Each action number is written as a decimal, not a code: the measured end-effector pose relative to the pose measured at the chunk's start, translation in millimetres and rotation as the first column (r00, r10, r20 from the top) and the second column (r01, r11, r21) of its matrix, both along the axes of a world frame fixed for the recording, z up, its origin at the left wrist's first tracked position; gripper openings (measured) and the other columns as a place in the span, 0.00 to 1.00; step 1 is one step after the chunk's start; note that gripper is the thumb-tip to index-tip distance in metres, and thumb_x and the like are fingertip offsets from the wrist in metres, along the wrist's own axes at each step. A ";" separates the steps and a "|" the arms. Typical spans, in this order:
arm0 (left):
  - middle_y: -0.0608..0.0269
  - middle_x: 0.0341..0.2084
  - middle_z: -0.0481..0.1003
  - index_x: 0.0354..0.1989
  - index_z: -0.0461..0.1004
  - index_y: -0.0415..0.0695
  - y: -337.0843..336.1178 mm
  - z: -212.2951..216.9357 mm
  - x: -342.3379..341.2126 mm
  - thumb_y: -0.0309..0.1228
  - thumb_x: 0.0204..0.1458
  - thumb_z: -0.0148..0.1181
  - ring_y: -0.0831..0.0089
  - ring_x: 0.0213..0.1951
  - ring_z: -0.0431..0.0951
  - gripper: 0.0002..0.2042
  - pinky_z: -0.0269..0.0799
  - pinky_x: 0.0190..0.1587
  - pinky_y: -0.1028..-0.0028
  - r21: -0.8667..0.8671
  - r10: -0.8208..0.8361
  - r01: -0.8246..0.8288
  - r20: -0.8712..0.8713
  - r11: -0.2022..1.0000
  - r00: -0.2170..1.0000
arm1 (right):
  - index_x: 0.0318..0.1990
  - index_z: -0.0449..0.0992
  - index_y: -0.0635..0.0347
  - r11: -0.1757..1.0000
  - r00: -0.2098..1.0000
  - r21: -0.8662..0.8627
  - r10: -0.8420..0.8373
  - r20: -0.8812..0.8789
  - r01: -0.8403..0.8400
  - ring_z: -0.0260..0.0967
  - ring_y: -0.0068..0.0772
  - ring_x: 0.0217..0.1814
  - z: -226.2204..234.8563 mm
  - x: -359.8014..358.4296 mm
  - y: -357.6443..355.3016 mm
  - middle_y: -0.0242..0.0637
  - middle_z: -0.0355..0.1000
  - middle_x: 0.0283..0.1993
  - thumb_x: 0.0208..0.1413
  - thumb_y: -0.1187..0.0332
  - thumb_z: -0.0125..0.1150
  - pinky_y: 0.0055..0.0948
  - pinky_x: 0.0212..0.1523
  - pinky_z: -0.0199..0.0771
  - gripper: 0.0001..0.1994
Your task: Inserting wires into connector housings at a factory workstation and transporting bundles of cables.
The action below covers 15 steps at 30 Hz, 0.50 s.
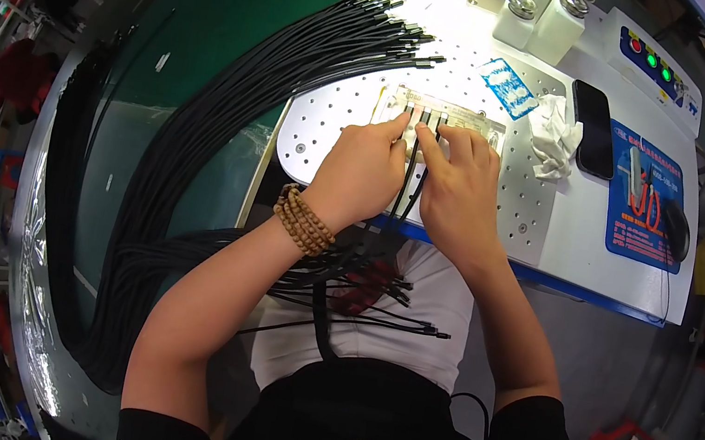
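Closest in, a loose batch of black cables (377, 295) lies across the lap, below both hands. The left hand (360, 174) and right hand (461, 192) aren't gripping anything, forefingers just pressing cable ends down into the slotted fixture (441, 118) on the counter (558, 228). Looks like a few slots are filled. Beyond the left hand, a big bundle of cables (305, 61) still waits, so I'd guess plenty's left.

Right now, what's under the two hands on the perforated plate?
Under the left hand and right hand lies a pale fixture on the perforated plate, with thin black cables running into it. The hands cover the cable tips and the fixture's near edge.
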State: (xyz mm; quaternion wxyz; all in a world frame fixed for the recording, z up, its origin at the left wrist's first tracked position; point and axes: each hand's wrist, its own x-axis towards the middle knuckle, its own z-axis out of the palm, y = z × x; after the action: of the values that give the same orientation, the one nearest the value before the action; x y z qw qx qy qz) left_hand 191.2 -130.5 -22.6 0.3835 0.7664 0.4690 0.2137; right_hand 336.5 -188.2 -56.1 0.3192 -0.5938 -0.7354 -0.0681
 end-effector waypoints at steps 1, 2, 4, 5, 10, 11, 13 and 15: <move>0.47 0.18 0.76 0.58 0.69 0.34 1.0 -1.9 -0.6 0.25 0.57 0.49 0.65 0.16 0.76 0.19 0.72 0.24 0.67 0.123 -0.024 0.031 -0.062 0.992 0.998 | 0.54 0.72 0.58 1.000 1.000 -0.004 -0.002 0.000 0.002 0.61 0.44 0.55 -0.5 -0.1 -0.9 0.40 0.66 0.49 0.45 0.81 0.54 0.42 0.54 0.60 0.24; 0.47 0.18 0.76 0.58 0.69 0.34 1.4 -3.6 -1.2 0.25 0.57 0.49 0.65 0.16 0.76 0.19 0.72 0.24 0.67 0.122 -0.022 0.029 -0.062 0.992 0.998 | 0.55 0.72 0.58 1.000 1.000 -0.009 -0.004 0.000 0.004 0.61 0.44 0.56 -1.0 -0.3 -1.6 0.40 0.66 0.49 0.46 0.81 0.54 0.42 0.54 0.59 0.24; 0.41 0.20 0.75 0.56 0.70 0.33 -0.2 -4.7 -0.4 0.23 0.55 0.49 0.56 0.19 0.76 0.19 0.72 0.26 0.64 0.253 -0.065 0.082 -0.076 0.964 0.995 | 0.55 0.72 0.58 1.000 1.000 -0.018 -0.008 -0.001 0.008 0.61 0.44 0.56 -2.2 -0.3 -1.0 0.40 0.66 0.49 0.46 0.80 0.54 0.42 0.55 0.59 0.24; 0.38 0.20 0.74 0.55 0.70 0.32 -0.4 -4.9 0.0 0.23 0.54 0.49 0.52 0.21 0.77 0.19 0.72 0.28 0.62 0.316 -0.086 0.109 -0.085 0.942 0.993 | 0.54 0.72 0.59 1.000 1.000 -0.001 -0.006 0.007 0.006 0.61 0.44 0.55 -1.1 -0.1 -0.4 0.40 0.66 0.49 0.44 0.80 0.55 0.41 0.55 0.59 0.24; 0.38 0.21 0.74 0.54 0.71 0.31 0.4 4.0 -0.1 0.22 0.54 0.48 0.48 0.24 0.76 0.19 0.72 0.30 0.61 0.214 -0.068 0.095 -0.129 0.972 0.989 | 0.52 0.72 0.60 1.000 1.000 0.027 -0.006 0.031 0.005 0.61 0.43 0.54 -1.2 0.0 0.8 0.39 0.66 0.47 0.42 0.78 0.56 0.41 0.55 0.59 0.24; 0.38 0.21 0.74 0.54 0.71 0.31 0.1 2.8 -0.3 0.22 0.54 0.48 0.48 0.24 0.76 0.19 0.72 0.30 0.61 0.207 -0.065 0.090 -0.123 0.974 0.990 | 0.52 0.72 0.60 1.000 0.999 0.027 -0.006 0.036 0.005 0.61 0.43 0.54 -1.3 -0.3 0.8 0.39 0.66 0.48 0.42 0.78 0.56 0.41 0.55 0.59 0.24; 0.38 0.21 0.74 0.54 0.71 0.31 -0.4 0.8 -1.0 0.23 0.54 0.48 0.49 0.24 0.77 0.19 0.72 0.30 0.61 0.195 -0.057 0.078 -0.111 0.978 0.992 | 0.53 0.72 0.60 1.000 0.999 0.024 -0.010 0.038 0.009 0.61 0.44 0.54 -1.6 -0.4 0.8 0.39 0.66 0.48 0.42 0.78 0.56 0.41 0.55 0.59 0.24; 0.38 0.22 0.74 0.54 0.71 0.31 0.0 -0.6 -1.8 0.23 0.54 0.48 0.49 0.24 0.77 0.19 0.72 0.31 0.61 0.204 -0.061 0.083 -0.108 0.975 0.992 | 0.53 0.72 0.60 1.000 0.999 0.018 -0.014 0.040 0.013 0.61 0.44 0.54 -1.7 -0.2 0.7 0.40 0.66 0.48 0.42 0.78 0.55 0.41 0.55 0.58 0.24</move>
State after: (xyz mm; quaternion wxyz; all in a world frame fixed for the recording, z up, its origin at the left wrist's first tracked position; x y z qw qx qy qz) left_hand 189.4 -130.5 -23.2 0.2844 0.8286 0.4349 0.2084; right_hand 336.3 -187.5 -57.8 0.3090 -0.5944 -0.7372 -0.0886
